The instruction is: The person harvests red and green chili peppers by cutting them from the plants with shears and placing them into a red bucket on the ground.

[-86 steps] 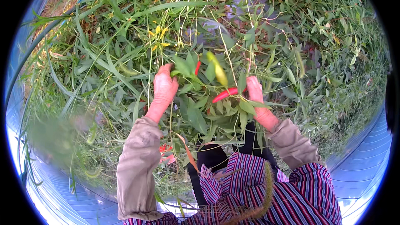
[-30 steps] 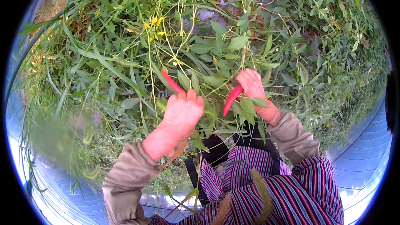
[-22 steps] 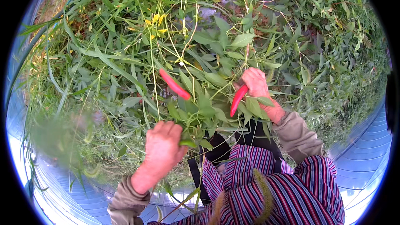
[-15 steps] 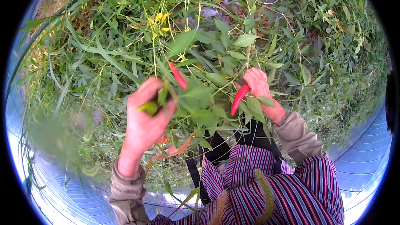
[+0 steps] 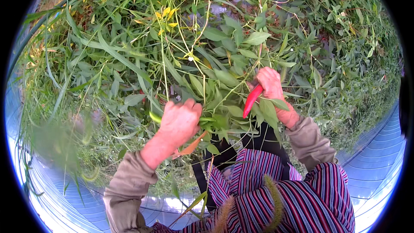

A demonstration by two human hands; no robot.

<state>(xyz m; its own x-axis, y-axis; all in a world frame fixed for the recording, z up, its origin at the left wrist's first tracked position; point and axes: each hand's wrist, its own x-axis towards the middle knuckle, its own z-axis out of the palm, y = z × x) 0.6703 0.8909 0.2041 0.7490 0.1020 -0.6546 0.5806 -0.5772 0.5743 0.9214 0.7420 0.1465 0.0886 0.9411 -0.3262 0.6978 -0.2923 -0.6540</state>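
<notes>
My left hand (image 5: pixel 177 120) is closed, its back upward, among the leaves of a chili plant (image 5: pixel 226 77). From its left side sticks out the tip of a green chili pepper (image 5: pixel 155 117); the rest is hidden in the fingers. Just right of that hand, green leaves (image 5: pixel 215 122) bunch together. Farther right, my right hand (image 5: pixel 269 84) is curled shut by a plant stem. A red chili pepper (image 5: pixel 253 100) slants down from its fingers, the upper end covered by them. Whether the pepper is still joined to the stem cannot be seen.
Dense weeds and long grass blades (image 5: pixel 116 56) surround the plant. Yellow leaves (image 5: pixel 166 17) show toward the far left. An orange-brown dry leaf (image 5: pixel 192 143) lies below my left hand. Ribbed bluish sheeting (image 5: pixel 375 155) curves along the edges. Blurred grass heads (image 5: pixel 274 203) rise near my striped clothing.
My left hand has turned over, back upward, and shifted right and slightly down. The red pepper beside it no longer shows. The right hand has barely moved, still with its red pepper.
</notes>
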